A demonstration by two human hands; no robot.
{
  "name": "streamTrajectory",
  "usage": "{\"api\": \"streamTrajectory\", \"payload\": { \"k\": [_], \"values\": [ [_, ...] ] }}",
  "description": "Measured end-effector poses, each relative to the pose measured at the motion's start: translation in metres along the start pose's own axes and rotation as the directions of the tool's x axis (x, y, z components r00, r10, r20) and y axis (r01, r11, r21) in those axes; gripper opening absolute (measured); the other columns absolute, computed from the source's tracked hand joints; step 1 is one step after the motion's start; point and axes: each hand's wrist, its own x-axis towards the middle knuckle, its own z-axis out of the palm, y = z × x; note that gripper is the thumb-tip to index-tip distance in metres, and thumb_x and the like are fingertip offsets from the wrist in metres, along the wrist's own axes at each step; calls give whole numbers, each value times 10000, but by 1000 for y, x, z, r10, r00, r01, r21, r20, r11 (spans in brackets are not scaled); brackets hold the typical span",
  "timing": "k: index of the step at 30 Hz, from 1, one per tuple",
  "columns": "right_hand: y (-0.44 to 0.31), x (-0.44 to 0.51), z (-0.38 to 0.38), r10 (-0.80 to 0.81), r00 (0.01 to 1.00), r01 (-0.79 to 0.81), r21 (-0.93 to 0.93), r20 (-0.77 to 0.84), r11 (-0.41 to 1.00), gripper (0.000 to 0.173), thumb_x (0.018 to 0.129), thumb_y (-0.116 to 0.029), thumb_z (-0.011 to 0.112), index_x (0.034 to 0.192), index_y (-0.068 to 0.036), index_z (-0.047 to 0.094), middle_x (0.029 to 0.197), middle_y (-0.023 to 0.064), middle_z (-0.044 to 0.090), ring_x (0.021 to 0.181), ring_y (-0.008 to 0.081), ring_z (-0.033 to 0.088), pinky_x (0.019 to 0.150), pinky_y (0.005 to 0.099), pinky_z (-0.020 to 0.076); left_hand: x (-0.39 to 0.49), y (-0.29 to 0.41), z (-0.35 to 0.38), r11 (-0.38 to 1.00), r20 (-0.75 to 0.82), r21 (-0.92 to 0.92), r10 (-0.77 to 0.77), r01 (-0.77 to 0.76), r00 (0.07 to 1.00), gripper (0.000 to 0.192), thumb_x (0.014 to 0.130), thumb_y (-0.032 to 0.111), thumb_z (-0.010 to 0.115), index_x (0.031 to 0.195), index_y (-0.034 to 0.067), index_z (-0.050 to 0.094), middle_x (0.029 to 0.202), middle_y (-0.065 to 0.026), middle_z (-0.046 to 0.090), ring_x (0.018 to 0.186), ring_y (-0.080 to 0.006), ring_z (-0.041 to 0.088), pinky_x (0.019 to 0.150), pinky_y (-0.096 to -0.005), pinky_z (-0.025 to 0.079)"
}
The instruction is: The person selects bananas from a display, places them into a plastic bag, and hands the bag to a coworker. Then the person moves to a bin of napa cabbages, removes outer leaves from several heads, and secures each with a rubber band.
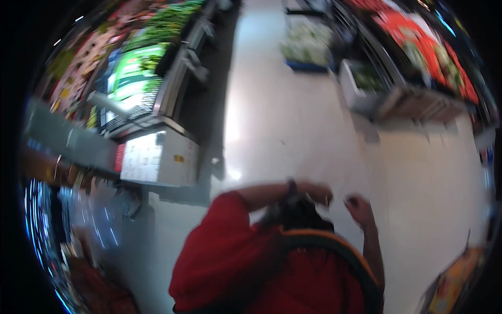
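Observation:
My left hand (319, 193) is in front of my red shirt (219, 251), at the lower middle of the view, with a dark band on the wrist. Its fingers look bent, and blur hides whether they hold anything. Just to the right, my right hand (357, 208) is raised with curled fingers; I cannot make out anything in it. A gap separates the two hands. Both are over the pale, shiny floor (290, 129). Dark, blurred material (302, 214) lies below my left hand, above the shirt's green and orange edge.
Produce displays (168, 23) line the left, with a white carton (157, 157) at their near end. To the right, leafy vegetables (306, 43) fill a blue-based container beside a white box of greens (366, 78). Cardboard boxes (421, 104) stand below another produce display (431, 51).

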Motion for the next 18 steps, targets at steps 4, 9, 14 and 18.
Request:
{"api": "streamTrajectory", "payload": {
  "k": [4,9,14,18],
  "values": [
    [-43,37,-19,-330,941,337,239,-67,911,219,826,-195,645,947,-15,606,855,124,615,752,200,612,685,325,489,78,-3,-78,981,-239,189,8,38,971,248,850,229,557,990,42,640,876,-128,673,802,-255,650,685,-388,501],
    [-66,98,-32,-350,903,399,184,-250,898,242,809,-212,645,957,-26,604,858,118,594,725,251,592,662,360,472,171,2,-157,886,-247,-453,-231,99,941,282,874,211,525,1087,35,585,889,-98,666,763,-225,660,610,-318,523],
    [-33,185,-79,-255,832,385,183,-493,904,233,805,-205,659,944,-25,611,807,111,624,701,219,607,645,337,474,228,-12,-235,827,-389,-179,438,-533,810,249,848,176,583,1059,44,600,944,-95,660,832,-217,647,680,-296,513],
    [-2,249,-127,35,872,203,427,-488,881,211,822,-200,649,919,-15,616,725,107,633,666,184,609,622,307,472,210,-11,-294,626,-348,195,764,-755,544,245,829,136,608,1057,48,618,999,-113,644,939,-205,613,764,-268,480]
  ]
}}
